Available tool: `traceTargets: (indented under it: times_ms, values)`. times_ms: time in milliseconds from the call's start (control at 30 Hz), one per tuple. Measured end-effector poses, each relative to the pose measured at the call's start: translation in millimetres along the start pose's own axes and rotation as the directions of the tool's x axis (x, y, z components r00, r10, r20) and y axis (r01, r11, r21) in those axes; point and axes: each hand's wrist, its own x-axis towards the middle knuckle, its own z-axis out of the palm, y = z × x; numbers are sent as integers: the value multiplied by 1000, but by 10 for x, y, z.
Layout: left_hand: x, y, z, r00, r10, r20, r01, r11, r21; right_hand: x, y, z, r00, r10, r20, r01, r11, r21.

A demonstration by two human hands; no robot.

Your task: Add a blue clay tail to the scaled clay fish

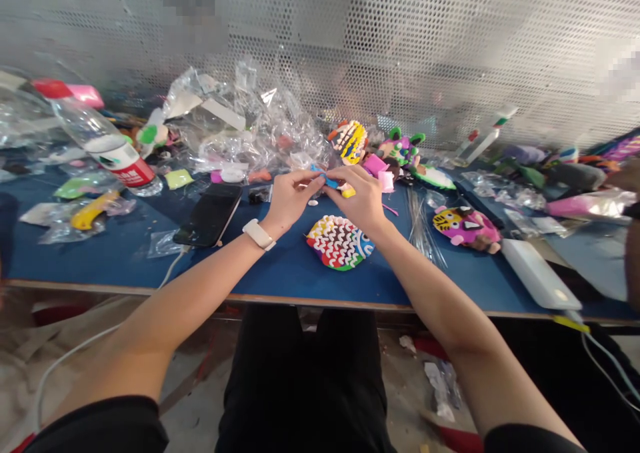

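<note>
My left hand (291, 201) and my right hand (361, 196) meet above the middle of the blue table. Between their fingertips they pinch a small piece of blue modelling clay (327, 179), partly hidden by the fingers. Just below my hands a colourful clay fish (339, 242) lies flat, covered in wavy white, yellow and red scales with a blue head. A tiny white bit (313, 203) rests beside my left fingertips. Behind my right hand are pink clay blocks (379, 167) and a yellow-striped clay figure (349, 142).
A phone (210, 214) on a cable lies left, near a plastic bottle (119, 153) with a red cap. Crumpled clear wrappers (250, 126) pile up at the back. To the right are thin wires (423, 230), a pink clay figure (467, 228) and a white power bank (540, 274).
</note>
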Motion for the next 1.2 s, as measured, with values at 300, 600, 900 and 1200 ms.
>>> traceTargets:
  times_ms: [300, 600, 900, 1200]
  values:
    - [-5, 26, 2, 995, -96, 4, 96, 992, -86, 14, 75, -2, 959, -266, -94, 253, 959, -129]
    - [-16, 51, 26, 999, -50, 6, 50, 992, -117, 16, 85, -28, 961, -274, -22, 266, 946, -188]
    - [-19, 41, 8, 999, 24, 32, -23, 998, -56, 19, 65, -28, 936, -344, -72, 326, 927, -184]
    - [-22, 56, 10, 999, 33, 28, -32, 999, -26, 24, 92, -50, 941, -334, -64, 314, 925, -216]
